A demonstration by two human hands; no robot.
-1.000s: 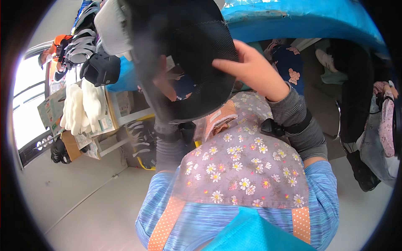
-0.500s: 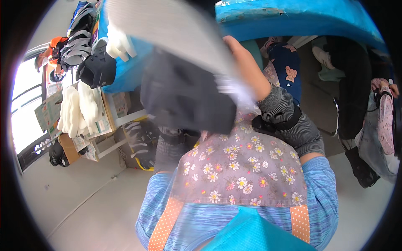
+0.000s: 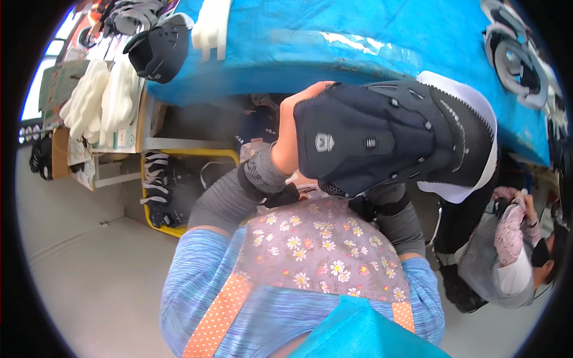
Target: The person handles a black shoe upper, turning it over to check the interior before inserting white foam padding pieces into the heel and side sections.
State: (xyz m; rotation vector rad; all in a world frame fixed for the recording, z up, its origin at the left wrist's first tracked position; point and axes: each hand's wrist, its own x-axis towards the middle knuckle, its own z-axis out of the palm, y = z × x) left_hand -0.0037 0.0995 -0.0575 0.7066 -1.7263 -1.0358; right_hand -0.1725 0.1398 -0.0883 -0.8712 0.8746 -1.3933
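A bulky black padded fabric piece is held in front of me, above my apron. Its upper face carries a light shield-shaped badge, and a white lining with a toothed edge shows along its right end. My left hand grips its left end, with the thumb side along the top edge and the other fingers hidden behind it. My right forearm runs up beneath the piece. That hand is completely covered, so its fingers do not show.
Beyond the piece stretches a blue-covered worktable. White foam pieces and a black moulded piece lie at its left. More white foam sits on a side stand. Below is a yellow-edged crate. A co-worker sits at right.
The black piece was blurred and further left, with a pale grey side uppermost. Now its black badged face is turned up. My right hand, visible before, is now hidden. The view has shifted.
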